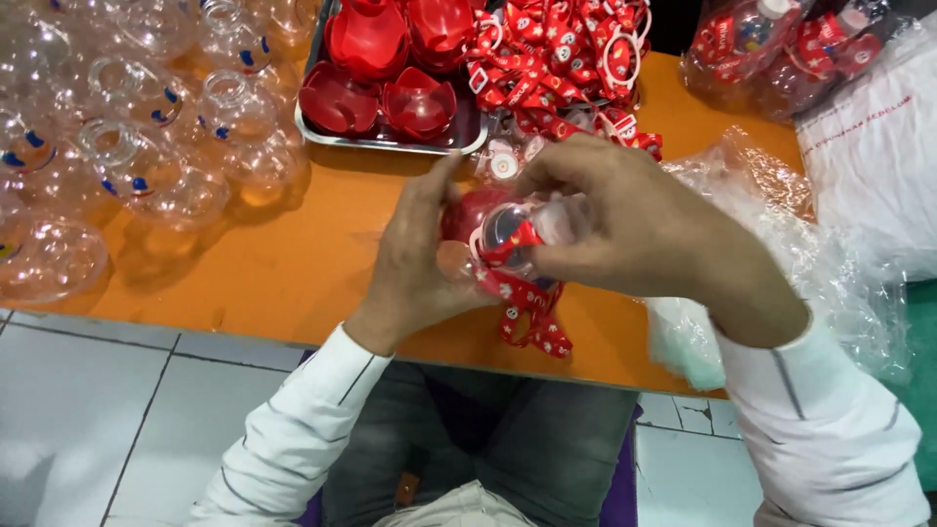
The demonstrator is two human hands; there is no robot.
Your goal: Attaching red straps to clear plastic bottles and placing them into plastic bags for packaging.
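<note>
Both the left hand [415, 259] and right hand [625, 220] grip a strapped red-and-clear bottle [503, 234], while many clear bottles [146, 146] wait unassembled.

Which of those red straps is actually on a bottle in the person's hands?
The red strap dangling below both hands, looped round the small clear bottle. The other straps lie piled loose at the table's far edge.

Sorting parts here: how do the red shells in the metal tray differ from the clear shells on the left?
The red shells are opaque and lie in a metal tray; the clear shells are see-through, with blue marks, and lie loose on the orange table. Both are rounded plastic pieces.
</note>
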